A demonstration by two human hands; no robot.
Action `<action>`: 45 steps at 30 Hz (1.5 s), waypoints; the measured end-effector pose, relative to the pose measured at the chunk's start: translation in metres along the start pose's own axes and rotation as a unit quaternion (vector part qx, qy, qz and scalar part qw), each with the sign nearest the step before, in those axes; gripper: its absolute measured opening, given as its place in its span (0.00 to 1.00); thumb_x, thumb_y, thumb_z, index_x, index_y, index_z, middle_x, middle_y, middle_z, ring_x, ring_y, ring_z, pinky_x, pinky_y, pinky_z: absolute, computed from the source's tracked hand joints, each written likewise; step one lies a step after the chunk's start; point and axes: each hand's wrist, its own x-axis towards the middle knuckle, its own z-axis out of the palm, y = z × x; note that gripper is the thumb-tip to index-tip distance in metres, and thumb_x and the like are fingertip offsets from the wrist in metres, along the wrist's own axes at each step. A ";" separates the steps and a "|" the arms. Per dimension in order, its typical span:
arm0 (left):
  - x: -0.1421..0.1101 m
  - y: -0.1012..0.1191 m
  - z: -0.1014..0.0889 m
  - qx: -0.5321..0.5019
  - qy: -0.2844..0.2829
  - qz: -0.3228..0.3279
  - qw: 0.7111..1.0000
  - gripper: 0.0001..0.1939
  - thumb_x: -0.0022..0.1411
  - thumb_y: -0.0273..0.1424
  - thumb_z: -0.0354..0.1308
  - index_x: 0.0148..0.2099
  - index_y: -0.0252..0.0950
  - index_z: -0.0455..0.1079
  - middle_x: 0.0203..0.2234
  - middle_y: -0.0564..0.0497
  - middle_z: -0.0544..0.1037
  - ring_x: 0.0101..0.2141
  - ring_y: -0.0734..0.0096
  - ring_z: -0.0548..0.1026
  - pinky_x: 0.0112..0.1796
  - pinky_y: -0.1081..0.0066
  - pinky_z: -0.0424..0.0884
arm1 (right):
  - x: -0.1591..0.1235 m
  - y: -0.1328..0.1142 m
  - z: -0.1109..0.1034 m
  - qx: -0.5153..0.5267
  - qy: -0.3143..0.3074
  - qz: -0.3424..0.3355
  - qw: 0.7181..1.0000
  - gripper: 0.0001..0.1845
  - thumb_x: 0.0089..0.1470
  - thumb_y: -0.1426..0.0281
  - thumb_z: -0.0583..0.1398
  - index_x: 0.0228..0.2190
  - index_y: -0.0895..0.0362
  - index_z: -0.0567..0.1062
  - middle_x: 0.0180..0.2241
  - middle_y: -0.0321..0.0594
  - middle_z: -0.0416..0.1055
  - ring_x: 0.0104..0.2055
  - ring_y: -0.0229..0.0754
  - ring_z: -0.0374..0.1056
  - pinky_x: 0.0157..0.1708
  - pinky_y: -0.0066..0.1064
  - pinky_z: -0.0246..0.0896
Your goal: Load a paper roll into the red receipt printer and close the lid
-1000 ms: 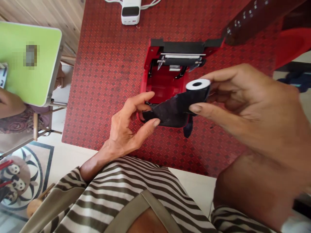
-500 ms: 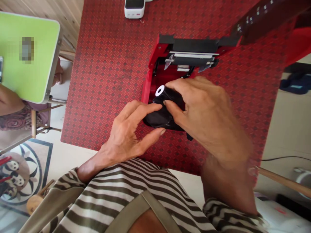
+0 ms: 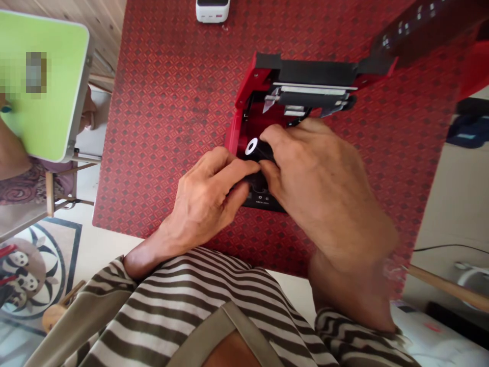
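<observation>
A red and black label printer (image 3: 319, 73) lies open on the table, its lid tilted up and its black roller showing. Over the open body, my right hand (image 3: 323, 188) is closed around a roll of black ribbon (image 3: 252, 146) with a white core. The core's end faces left. Thumb and fingers of my left hand (image 3: 210, 191) pinch the loose black ribbon just below the roll, touching the right thumb. The printer's black front edge with small markings shows beneath both hands. My fingers hide most of the ribbon.
The red patterned table (image 3: 164, 122) bears a white power bank (image 3: 212, 12) at the back. A dark shiny tube-like thing (image 3: 424, 30) rises at the upper right. To the left stands a green folding table (image 3: 64, 86) with another person's arm beside it.
My right hand has brought the ribbon roll left and down over the printer's body. My left hand has closed on the loose ribbon and gathered it in, uncovering the printer's front edge.
</observation>
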 end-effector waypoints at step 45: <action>0.006 -0.008 0.009 0.115 0.009 0.049 0.992 0.12 0.96 0.35 0.64 0.63 0.46 0.91 0.48 0.47 0.87 0.49 0.56 0.82 0.50 0.55 0.75 | -0.042 0.019 -0.003 0.140 0.119 -0.093 0.979 0.20 0.82 0.77 0.68 0.57 0.39 0.92 0.50 0.36 0.94 0.51 0.54 0.89 0.53 0.50 0.87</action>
